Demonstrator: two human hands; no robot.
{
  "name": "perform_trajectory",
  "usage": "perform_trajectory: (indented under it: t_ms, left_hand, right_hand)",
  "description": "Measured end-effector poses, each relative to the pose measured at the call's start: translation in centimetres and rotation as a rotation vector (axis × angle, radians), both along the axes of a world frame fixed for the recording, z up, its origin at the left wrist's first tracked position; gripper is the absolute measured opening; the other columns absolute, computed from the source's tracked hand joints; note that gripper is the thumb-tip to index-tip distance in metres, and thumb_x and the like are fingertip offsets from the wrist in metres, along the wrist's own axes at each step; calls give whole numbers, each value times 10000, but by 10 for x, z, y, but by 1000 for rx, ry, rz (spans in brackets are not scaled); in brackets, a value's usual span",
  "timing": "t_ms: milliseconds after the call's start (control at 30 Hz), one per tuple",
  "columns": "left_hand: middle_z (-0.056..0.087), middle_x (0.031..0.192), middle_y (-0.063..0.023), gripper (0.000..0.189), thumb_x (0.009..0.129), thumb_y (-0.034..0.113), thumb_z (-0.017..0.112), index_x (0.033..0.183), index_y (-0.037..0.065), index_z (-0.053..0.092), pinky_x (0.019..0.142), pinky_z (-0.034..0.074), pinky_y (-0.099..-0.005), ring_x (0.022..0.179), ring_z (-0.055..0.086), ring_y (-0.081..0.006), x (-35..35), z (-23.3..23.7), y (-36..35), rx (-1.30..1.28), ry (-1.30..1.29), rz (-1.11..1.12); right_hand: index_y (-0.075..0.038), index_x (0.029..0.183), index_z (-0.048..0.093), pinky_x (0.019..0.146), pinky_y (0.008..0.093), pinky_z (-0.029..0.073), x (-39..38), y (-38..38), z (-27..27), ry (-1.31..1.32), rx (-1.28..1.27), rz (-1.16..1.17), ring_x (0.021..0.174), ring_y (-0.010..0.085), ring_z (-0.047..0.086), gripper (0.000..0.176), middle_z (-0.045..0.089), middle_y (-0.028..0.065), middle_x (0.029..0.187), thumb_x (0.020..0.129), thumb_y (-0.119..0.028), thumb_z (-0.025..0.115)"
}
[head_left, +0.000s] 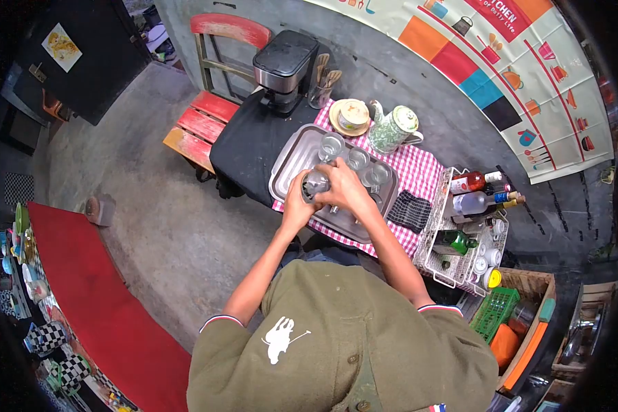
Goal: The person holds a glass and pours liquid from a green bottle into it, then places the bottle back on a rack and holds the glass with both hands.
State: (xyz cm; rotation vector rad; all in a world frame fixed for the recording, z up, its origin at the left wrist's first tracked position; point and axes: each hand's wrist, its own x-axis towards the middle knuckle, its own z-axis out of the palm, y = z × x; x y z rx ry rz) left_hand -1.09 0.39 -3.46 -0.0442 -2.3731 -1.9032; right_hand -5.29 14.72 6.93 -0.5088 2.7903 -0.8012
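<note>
The glass point(316, 184) sat between your two hands, held just above the near part of the metal tray point(288, 161) on the tabletop point(247, 137). Your left hand point(296, 203) was wrapped round its side from below. Your right hand point(348, 191) was closed over it from the other side, the fingers point(331, 193) curled snug against the wall. Neither hand was spread open.

It looked a light, thin-walled, stiff thing, and I judged it fragile. It would chip against the tray's rim or against the other glasses point(358, 158) standing close behind it. Clear glass is likely slick, all the more if wet, so a hold round the body low down, with the other hand steadying near the rim, seemed the safest. Squeezing hard would gain you nothing.

Much was hidden from you. Your hands covered most of the glass, so its base, its rim and whatever was inside could not be made out. A dark patch showed at its left edge, and I could not tell whether that was a cloth, a shadow or something else. The strong lens curve bent the edges of the view. The bottles point(475, 182) in the wire rack point(432, 240) to your right overlapped one another, and their labels were too small to read.
</note>
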Motion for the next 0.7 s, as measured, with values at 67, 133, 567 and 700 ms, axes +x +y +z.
perform_trajectory:
  t_ms: [67, 133, 567, 700]
  left_hand:
    - [552, 1333, -171, 870, 577, 39, 842, 1363, -2, 472, 1045, 452, -399, 1248, 549, -328, 1, 1, 0, -14, 11, 5]
    - [549, 1334, -171, 884, 577, 50, 855, 1369, -5, 466, 1046, 451, -401, 1250, 546, -330, 0, 2, 0, -7, 22, -7]
    - [545, 1336, -163, 911, 572, 63, 866, 1385, 14, 457, 1044, 453, -402, 1255, 543, -335, 0, -2, -4, 6, -46, -20]
    - [541, 1339, -166, 914, 571, 71, 869, 1385, 11, 457, 1044, 452, -405, 1262, 537, -334, 2, 6, -5, 14, -49, -27]
  right_hand:
    - [-50, 1251, 625, 928, 483, 499, 0, 0, 3, 13, -34, 9, 1056, 432, 594, 713, 544, 240, 1108, 577, -201, 799]
    - [-46, 1251, 611, 925, 469, 496, 1, 0, 9, 57, -45, 18, 1058, 411, 594, 714, 549, 217, 1094, 574, -187, 786]
    - [-62, 1220, 616, 893, 467, 498, 4, -3, 11, 56, -40, 47, 1035, 392, 595, 642, 561, 192, 1075, 613, -156, 804]
    - [-52, 1234, 618, 900, 461, 498, 3, -2, 11, 44, -38, 72, 1051, 386, 595, 634, 569, 193, 1098, 639, -171, 804]
